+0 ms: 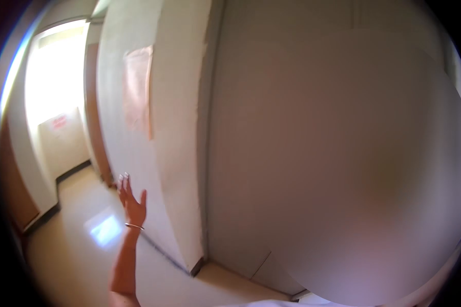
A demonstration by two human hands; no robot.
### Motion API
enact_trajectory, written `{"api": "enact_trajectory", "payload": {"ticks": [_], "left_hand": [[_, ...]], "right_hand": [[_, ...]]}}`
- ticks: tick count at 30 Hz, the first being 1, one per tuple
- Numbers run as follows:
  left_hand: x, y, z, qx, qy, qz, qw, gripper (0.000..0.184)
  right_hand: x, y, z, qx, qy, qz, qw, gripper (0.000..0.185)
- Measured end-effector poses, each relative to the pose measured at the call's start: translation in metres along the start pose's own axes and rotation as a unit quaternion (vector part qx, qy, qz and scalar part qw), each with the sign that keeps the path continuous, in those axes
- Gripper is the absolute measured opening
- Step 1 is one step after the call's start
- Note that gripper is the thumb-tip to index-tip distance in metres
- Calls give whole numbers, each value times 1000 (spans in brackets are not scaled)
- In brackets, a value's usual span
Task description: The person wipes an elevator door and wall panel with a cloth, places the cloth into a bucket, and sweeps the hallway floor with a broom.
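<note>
My left hand reaches forward with its fingers stretched out and the thumb apart. It holds nothing. A thin bracelet circles the wrist. Beside the hand rises a pale wall, and I cannot tell whether the fingertips touch it. Higher on that wall hangs a pinkish sheet. A large blurred patch covers the right of the view and hides what is there. My right hand does not show.
To the left runs a corridor with a shiny beige floor and dark skirting. A bright window is at its far end, with a small red-marked notice below. Brown doors line it. A grey panel stands ahead, past the wall corner.
</note>
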State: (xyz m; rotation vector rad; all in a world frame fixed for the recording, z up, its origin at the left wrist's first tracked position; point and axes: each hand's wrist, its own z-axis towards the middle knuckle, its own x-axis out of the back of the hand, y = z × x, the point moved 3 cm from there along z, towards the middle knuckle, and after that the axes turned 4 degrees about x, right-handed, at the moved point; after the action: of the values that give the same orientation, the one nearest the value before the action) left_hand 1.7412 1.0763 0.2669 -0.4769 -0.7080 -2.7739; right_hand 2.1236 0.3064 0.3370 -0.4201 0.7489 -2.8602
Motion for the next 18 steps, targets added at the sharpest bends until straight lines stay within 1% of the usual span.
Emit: {"api": "enact_trajectory", "payload": {"ticks": [2,4,5,6,8,9,10,13,14,15,16,17,18], "left_hand": [[-14,37,69,-28,61,-31,997,60],[-32,57,113,-31,110,-82,990,58],[-44,60,128,-23,113,-103,988,53],[-57,59,137,-29,116,-117,986,53],[-61,38,144,-61,117,-166,977,48],[-63,36,148,-48,142,-162,975,44],[-63,36,148,-55,145,-164,974,44],[-73,37,144,-54,125,-199,970,44],[-77,40,141,-55,124,-190,972,44],[-77,41,141,-53,122,-191,973,45],[-79,42,141,-52,118,-192,973,46],[-83,41,143,-52,119,-183,975,46],[-85,40,145,-64,122,-187,973,47]], "right_hand": [[25,-37,15,-6,34,-41,999,31],[48,-72,38,-9,60,-76,995,33],[58,-90,52,-6,70,-94,993,34],[65,-110,66,0,76,-111,991,34],[90,-157,93,19,93,-155,983,36],[94,-187,108,35,97,-182,978,37],[99,-220,122,58,104,-211,970,37],[88,-345,158,147,102,-277,944,40],[76,-392,162,172,86,-281,940,40],[65,-446,155,152,46,-247,956,38],[40,-498,147,238,17,-255,937,28],[39,-552,105,294,51,-191,935,24],[26,-600,74,379,57,-151,911,24]]}}
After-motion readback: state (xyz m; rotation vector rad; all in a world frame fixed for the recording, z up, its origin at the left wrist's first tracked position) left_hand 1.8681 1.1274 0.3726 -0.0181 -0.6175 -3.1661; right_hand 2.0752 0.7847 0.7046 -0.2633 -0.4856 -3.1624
